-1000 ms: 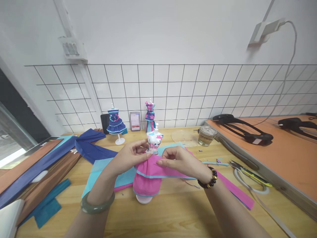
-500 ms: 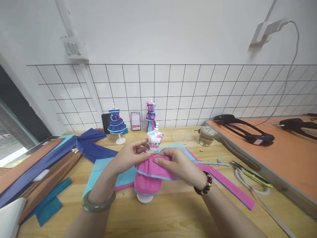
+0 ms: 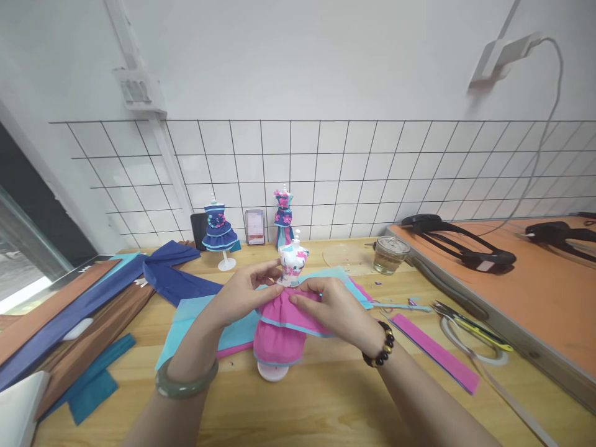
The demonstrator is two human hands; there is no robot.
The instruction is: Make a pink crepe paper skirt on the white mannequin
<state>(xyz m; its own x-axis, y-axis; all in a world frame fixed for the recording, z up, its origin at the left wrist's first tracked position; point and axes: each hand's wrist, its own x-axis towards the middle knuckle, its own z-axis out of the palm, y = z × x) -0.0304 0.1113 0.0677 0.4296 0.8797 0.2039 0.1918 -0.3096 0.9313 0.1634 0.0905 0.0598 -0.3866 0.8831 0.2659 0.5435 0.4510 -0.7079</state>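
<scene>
A small mannequin (image 3: 293,259) with a white, pink and blue patterned top stands on a round white base (image 3: 273,372) in front of me. A pink skirt layer (image 3: 279,345) with a light blue edge hangs round its lower half. Above it lies a gathered pink strip (image 3: 284,311), also blue-edged, at the waist. My left hand (image 3: 249,287) pinches this strip at the left of the waist, fingers reaching behind the mannequin. My right hand (image 3: 328,307) is closed on the strip at the right, thumb in front. The strip's far end is hidden behind my right hand.
Light blue paper (image 3: 237,332) lies beneath the work. Behind stand a mannequin in a navy dress (image 3: 218,233), a phone (image 3: 256,227) and another dressed mannequin (image 3: 284,217). To the right are a lidded cup (image 3: 390,256), a pink strip (image 3: 437,354) and a yellow-handled tool (image 3: 484,334).
The mannequin has tilted slightly to the right. The strip at its waist is more gathered between my fingers, and both hands have barely shifted.
</scene>
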